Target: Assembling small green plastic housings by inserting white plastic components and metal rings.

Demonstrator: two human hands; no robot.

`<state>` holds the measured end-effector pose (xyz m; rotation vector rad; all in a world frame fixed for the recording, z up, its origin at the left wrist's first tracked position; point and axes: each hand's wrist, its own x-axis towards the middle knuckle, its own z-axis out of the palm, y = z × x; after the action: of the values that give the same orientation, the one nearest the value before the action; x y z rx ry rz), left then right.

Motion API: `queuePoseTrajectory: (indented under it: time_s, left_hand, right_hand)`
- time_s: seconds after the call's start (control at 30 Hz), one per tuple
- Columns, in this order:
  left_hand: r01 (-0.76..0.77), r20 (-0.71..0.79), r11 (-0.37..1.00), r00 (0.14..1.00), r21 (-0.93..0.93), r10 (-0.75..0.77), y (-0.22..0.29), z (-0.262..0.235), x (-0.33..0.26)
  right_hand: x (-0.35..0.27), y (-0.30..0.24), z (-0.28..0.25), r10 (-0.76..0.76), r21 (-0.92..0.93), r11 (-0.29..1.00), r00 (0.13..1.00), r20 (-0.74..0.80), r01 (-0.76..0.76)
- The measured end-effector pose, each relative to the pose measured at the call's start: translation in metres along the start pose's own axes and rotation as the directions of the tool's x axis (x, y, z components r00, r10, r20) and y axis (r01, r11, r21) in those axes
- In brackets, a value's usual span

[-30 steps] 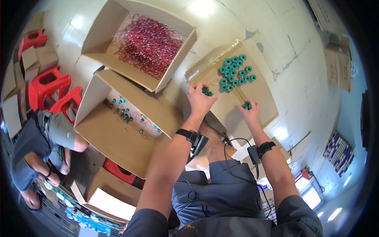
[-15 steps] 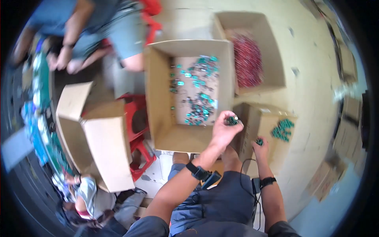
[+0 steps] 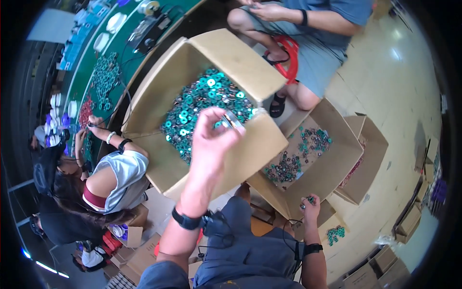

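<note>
My left hand (image 3: 214,137) hovers over the large open carton (image 3: 245,60), its fingers pinching a small shiny part (image 3: 233,120) with silvery edges, blurred by motion. Inside that carton lies a deep heap of green ring-shaped parts (image 3: 192,108) mixed with coppery bits. Lower right, my right hand (image 3: 312,208) is closed around a few small green parts (image 3: 307,200). Beside it stands a second open carton (image 3: 332,168), with scattered green and dark parts (image 3: 315,141) on its bottom. A little cluster of green rings (image 3: 335,235) rests on a cardboard surface near my right wrist.
A third carton (image 3: 375,149) holds red parts. Across from me sits a person (image 3: 322,48) near a red stool (image 3: 288,58). At left, another person (image 3: 115,178) works at a green bench (image 3: 137,65) bearing rings and a small machine (image 3: 149,31). More boxes (image 3: 380,265) stand lower right.
My view has swung left, bringing the heaped carton to the middle. My left hand has moved from the sparsely filled carton to above the heap. My right hand stays closed on green parts.
</note>
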<state>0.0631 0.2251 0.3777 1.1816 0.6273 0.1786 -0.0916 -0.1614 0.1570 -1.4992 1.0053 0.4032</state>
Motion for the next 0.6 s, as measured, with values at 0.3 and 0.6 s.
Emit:
queuePoseTrajectory:
  time_s: [0.3,0.6]
  left_hand:
    - [0.29,-0.174,0.938,0.95,0.191,-0.258,-0.063,-0.109,0.149]
    - [-0.171,0.218,0.514,0.975,0.841,-0.031,-0.162,-0.067,0.195]
  right_hand:
    - [-0.03,-0.014,0.067,0.082,0.002,0.997,0.995,-0.05,-0.082]
    - [-0.051,-0.037,0.07,0.133,-0.033,0.99,0.987,-0.087,-0.137]
